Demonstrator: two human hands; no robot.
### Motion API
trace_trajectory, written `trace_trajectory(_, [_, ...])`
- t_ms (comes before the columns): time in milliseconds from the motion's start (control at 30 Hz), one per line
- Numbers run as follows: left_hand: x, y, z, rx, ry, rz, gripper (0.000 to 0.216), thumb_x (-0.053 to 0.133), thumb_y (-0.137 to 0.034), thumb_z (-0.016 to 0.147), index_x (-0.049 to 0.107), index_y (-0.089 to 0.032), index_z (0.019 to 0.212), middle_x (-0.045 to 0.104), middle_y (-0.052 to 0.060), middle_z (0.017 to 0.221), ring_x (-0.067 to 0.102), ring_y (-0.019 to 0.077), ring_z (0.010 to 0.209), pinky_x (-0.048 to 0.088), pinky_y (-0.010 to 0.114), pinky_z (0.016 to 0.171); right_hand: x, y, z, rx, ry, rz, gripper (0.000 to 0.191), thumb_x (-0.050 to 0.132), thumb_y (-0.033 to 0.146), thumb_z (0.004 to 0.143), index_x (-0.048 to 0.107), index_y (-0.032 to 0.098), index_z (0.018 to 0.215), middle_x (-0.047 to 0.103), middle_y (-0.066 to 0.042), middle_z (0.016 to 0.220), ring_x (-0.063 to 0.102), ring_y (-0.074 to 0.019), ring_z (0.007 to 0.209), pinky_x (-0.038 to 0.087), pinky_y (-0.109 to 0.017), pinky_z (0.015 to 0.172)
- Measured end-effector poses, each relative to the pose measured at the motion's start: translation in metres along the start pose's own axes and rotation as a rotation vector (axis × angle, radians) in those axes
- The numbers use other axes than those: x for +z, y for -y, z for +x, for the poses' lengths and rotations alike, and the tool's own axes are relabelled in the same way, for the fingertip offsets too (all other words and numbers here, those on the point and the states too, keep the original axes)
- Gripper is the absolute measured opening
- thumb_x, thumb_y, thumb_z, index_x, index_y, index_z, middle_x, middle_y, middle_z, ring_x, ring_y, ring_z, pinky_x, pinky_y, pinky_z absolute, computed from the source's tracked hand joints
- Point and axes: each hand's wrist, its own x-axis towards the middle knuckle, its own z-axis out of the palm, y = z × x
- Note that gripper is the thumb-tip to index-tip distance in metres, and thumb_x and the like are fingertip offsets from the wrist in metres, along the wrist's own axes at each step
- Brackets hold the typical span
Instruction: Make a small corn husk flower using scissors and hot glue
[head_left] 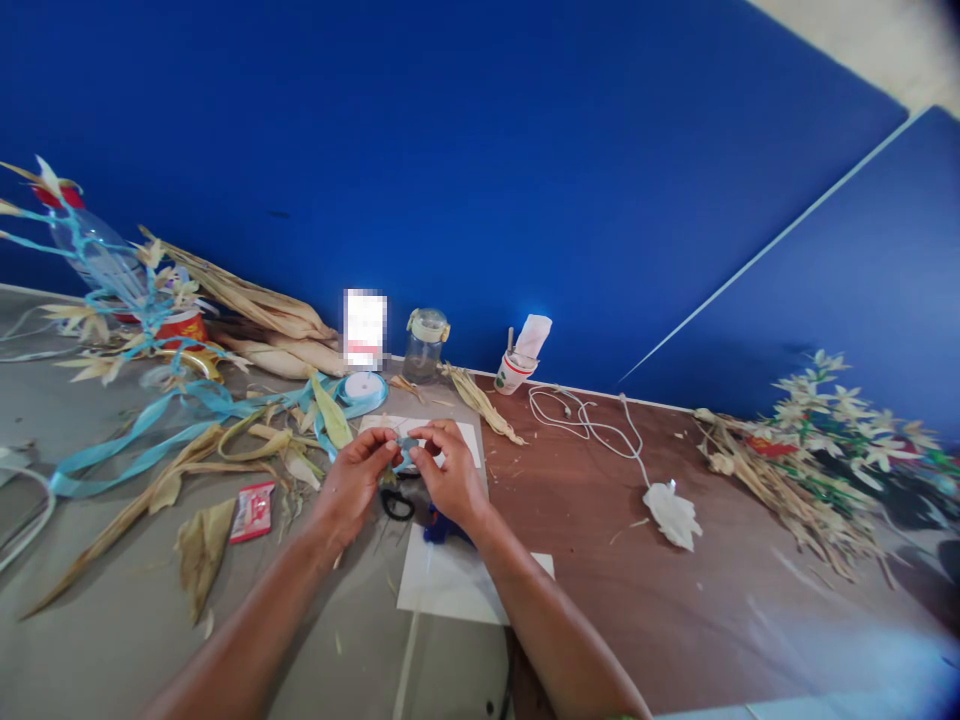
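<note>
Between my two hands, above the middle of the table, is a small piece of light-blue ribbon (407, 447). My left hand (363, 468) pinches it from the left with thumb and forefinger. From the other side my right hand (450, 472) pinches it too, fingertips close to the left ones. Below the hands a black loop (397, 506), like a scissors handle, shows in part. A dark-blue tool (442, 527) lies partly hidden under my right wrist, on a white sheet (442, 590). The ribbon roll (362, 390) lies behind my left hand, its light-blue tail running left.
Dry corn husks (262, 345) and a red packet (253, 512) lie left, near a plastic bottle (105, 260) with wrapped stems. A glass jar (426, 345), a paper cup (516, 372) and a white cable (600, 430) stand or lie behind. White flowers (840, 410) are right.
</note>
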Motion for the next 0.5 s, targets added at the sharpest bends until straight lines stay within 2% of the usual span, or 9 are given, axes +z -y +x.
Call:
trace_trajectory(67, [-0.001, -0.003, 0.0, -0.023, -0.025, -0.014, 0.021, 0.072, -0.027, 0.062, 0.06, -0.016, 0.074, 0.057, -0.003, 0.059, 0.05, 0.009, 0.057, 0.039, 0.019, 0.057, -0.004, -0.007, 0.004, 0.069, -0.08, 0.032, 0.026, 0.053, 0.027, 0.077, 0.061, 0.016, 0.099, 0.057, -0.006, 0.095, 0.051, -0.0111, 0.068, 0.043, -0.022, 0.057])
trace_trajectory(167, [-0.003, -0.006, 0.002, -0.017, -0.085, -0.046, 0.024, 0.073, -0.028, 0.06, 0.059, -0.015, 0.075, 0.058, -0.004, 0.058, 0.051, 0.0084, 0.054, 0.04, 0.019, 0.054, -0.014, -0.016, 0.011, 0.204, -0.218, 0.054, 0.024, 0.052, 0.033, 0.077, 0.061, 0.013, 0.087, 0.057, -0.001, 0.072, 0.049, -0.0112, 0.061, 0.04, -0.023, 0.056])
trace_trajectory(233, [-0.005, -0.007, 0.004, -0.041, -0.12, -0.031, 0.026, 0.073, -0.028, 0.058, 0.058, -0.015, 0.074, 0.058, -0.003, 0.057, 0.052, 0.0086, 0.053, 0.041, 0.019, 0.053, -0.019, -0.017, 0.013, 0.23, -0.155, 0.004, 0.024, 0.052, 0.036, 0.077, 0.057, 0.015, 0.067, 0.05, 0.003, 0.058, 0.044, -0.01, 0.055, 0.036, -0.023, 0.054])
trace_trajectory(333, [-0.005, -0.008, 0.006, -0.085, -0.162, 0.01, 0.026, 0.072, -0.025, 0.055, 0.056, -0.014, 0.071, 0.058, -0.003, 0.055, 0.053, 0.0096, 0.049, 0.042, 0.02, 0.05, -0.019, -0.013, 0.012, 0.194, 0.038, -0.097, 0.04, 0.047, 0.038, 0.081, 0.043, 0.017, 0.048, 0.041, 0.005, 0.049, 0.039, -0.0087, 0.05, 0.032, -0.023, 0.053])
trace_trajectory(400, [-0.005, -0.009, 0.006, -0.088, -0.188, -0.004, 0.026, 0.071, -0.024, 0.054, 0.056, -0.015, 0.074, 0.059, -0.002, 0.056, 0.053, 0.01, 0.048, 0.044, 0.022, 0.049, -0.015, -0.009, 0.009, 0.143, 0.055, -0.137, 0.037, 0.051, 0.034, 0.08, 0.042, 0.017, 0.048, 0.043, 0.004, 0.054, 0.042, -0.009, 0.054, 0.033, -0.023, 0.056])
trace_trajectory(500, [-0.005, -0.011, 0.005, -0.095, -0.214, -0.054, 0.028, 0.07, -0.021, 0.055, 0.056, -0.015, 0.08, 0.059, -0.003, 0.058, 0.054, 0.0105, 0.049, 0.048, 0.025, 0.051, -0.009, -0.007, 0.007, 0.096, 0.005, -0.144, 0.014, 0.058, 0.022, 0.073, 0.053, 0.016, 0.062, 0.05, 0.002, 0.07, 0.047, -0.009, 0.062, 0.037, -0.022, 0.062])
